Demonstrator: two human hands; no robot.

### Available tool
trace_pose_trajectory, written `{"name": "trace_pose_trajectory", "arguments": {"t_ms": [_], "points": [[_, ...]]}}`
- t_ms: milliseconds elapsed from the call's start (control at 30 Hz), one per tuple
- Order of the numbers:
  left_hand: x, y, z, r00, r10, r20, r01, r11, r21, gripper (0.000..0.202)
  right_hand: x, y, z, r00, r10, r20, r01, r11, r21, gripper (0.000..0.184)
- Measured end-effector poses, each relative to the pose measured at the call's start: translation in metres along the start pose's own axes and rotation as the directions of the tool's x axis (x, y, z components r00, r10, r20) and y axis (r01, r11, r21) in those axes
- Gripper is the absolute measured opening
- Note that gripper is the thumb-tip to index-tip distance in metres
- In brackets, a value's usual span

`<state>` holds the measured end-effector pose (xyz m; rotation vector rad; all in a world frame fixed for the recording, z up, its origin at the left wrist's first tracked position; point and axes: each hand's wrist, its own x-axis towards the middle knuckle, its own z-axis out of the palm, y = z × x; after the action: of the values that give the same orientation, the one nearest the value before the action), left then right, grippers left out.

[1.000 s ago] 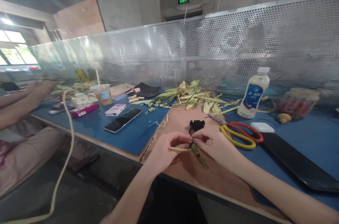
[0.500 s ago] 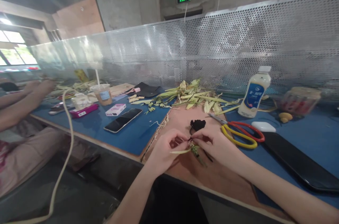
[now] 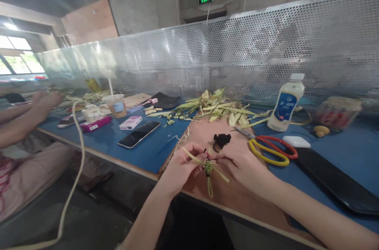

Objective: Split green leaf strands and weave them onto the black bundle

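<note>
Between my hands hangs a small green woven straw piece [image 3: 208,168], with pale strips sticking out at its sides and a loop at its lower end. Dark thread is wound around it above the loop. My left hand [image 3: 185,165] pinches the piece at its upper left, fingers closed. On the other side, my right hand [image 3: 244,161] has thumb and fingertips pressed together close to the top of the piece; what lies between them is too small to make out. Just beyond the hands, a bundle of black thread [image 3: 222,139] lies on the brown board [image 3: 237,206].
Scissors [image 3: 272,149], a black phone-like slab [image 3: 334,181] and a milk bottle [image 3: 286,104] are on the right. Behind lies a heap of straw leaves [image 3: 219,108]. Leftward are a phone [image 3: 139,134], a cup [image 3: 116,106] and another person's arms [image 3: 32,112].
The woven piece has turned so its loop hangs downward and its front shows. My left hand has rolled, and my right fingers have drawn slightly away from the left ones.
</note>
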<state>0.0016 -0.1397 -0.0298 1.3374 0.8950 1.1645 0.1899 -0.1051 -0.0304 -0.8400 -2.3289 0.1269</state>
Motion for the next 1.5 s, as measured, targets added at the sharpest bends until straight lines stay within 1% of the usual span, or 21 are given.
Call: {"name": "trace_pose_trajectory", "arguments": {"t_ms": [133, 200, 267, 367, 467, 533, 600, 667, 767, 900, 1033, 1200, 1267, 1367, 1433, 1500], "points": [[0.001, -0.001, 0.000, 1.000, -0.008, -0.008, 0.008, 0.999, -0.040, 0.029, -0.001, -0.002, -0.002, 0.995, -0.101, -0.001, 0.100, 0.989, -0.113, 0.022], [0.001, -0.002, 0.000, 1.000, -0.008, -0.009, 0.008, 1.000, -0.027, 0.028, -0.001, -0.003, -0.002, 0.984, -0.174, 0.029, 0.176, 0.970, -0.166, 0.021], [0.001, -0.002, 0.000, 1.000, -0.010, -0.007, 0.010, 1.000, -0.002, 0.027, -0.001, -0.002, -0.001, 0.974, -0.217, 0.058, 0.225, 0.950, -0.215, 0.017], [0.003, -0.002, 0.001, 0.999, -0.017, -0.028, 0.019, 0.999, 0.045, 0.026, -0.003, 0.002, 0.004, 0.975, -0.216, 0.049, 0.220, 0.932, -0.288, 0.014], [0.005, -0.001, 0.002, 0.997, -0.050, -0.058, 0.058, 0.990, 0.128, 0.026, -0.005, 0.005, 0.005, 0.971, -0.237, 0.022, 0.230, 0.914, -0.334, 0.016], [0.006, -0.001, 0.002, 0.994, -0.090, -0.062, 0.100, 0.981, 0.168, 0.027, -0.005, 0.004, 0.004, 0.964, -0.264, 0.037, 0.260, 0.903, -0.341, 0.017], [0.008, -0.002, 0.002, 0.992, -0.112, -0.052, 0.119, 0.978, 0.173, 0.027, -0.004, 0.001, 0.000, 0.960, -0.277, 0.049, 0.277, 0.899, -0.338, 0.018], [0.009, -0.004, 0.002, 0.995, -0.098, -0.035, 0.103, 0.979, 0.176, 0.027, -0.002, -0.003, -0.005, 0.958, -0.282, 0.048, 0.281, 0.898, -0.339, 0.020], [0.011, -0.005, 0.003, 0.999, -0.042, -0.032, 0.048, 0.976, 0.212, 0.028, 0.000, -0.007, -0.010, 0.950, -0.309, 0.045, 0.304, 0.883, -0.358, 0.022], [0.011, -0.005, 0.003, 0.999, 0.005, -0.032, 0.004, 0.961, 0.278, 0.027, 0.000, -0.006, -0.011, 0.932, -0.360, 0.037, 0.347, 0.859, -0.378, 0.026], [0.009, -0.005, 0.004, 1.000, 0.024, 0.001, -0.023, 0.959, 0.282, 0.027, 0.000, -0.004, -0.007, 0.941, -0.334, 0.051, 0.330, 0.872, -0.362, 0.024], [0.009, -0.007, 0.003, 0.998, 0.009, 0.059, -0.025, 0.960, 0.278, 0.026, 0.004, 0.002, -0.004, 0.953, -0.298, 0.051, 0.297, 0.891, -0.343, 0.015], [0.010, -0.007, 0.003, 0.997, -0.004, 0.073, -0.014, 0.967, 0.253, 0.028, 0.005, 0.002, -0.004, 0.954, -0.296, 0.052, 0.297, 0.898, -0.325, 0.013], [0.011, -0.007, 0.002, 0.996, -0.014, 0.091, -0.002, 0.985, 0.174, 0.028, 0.007, 0.000, -0.003, 0.955, -0.293, 0.051, 0.294, 0.907, -0.300, 0.011], [0.011, -0.006, 0.002, 0.994, -0.026, 0.109, 0.012, 0.992, 0.126, 0.028, 0.007, -0.001, -0.002, 0.957, -0.288, 0.027, 0.284, 0.917, -0.282, 0.010], [0.011, -0.005, 0.002, 0.990, -0.057, 0.128, 0.046, 0.995, 0.084, 0.027, 0.006, -0.003, 0.000, 0.960, -0.275, -0.046, 0.255, 0.932, -0.257, 0.010]]}}
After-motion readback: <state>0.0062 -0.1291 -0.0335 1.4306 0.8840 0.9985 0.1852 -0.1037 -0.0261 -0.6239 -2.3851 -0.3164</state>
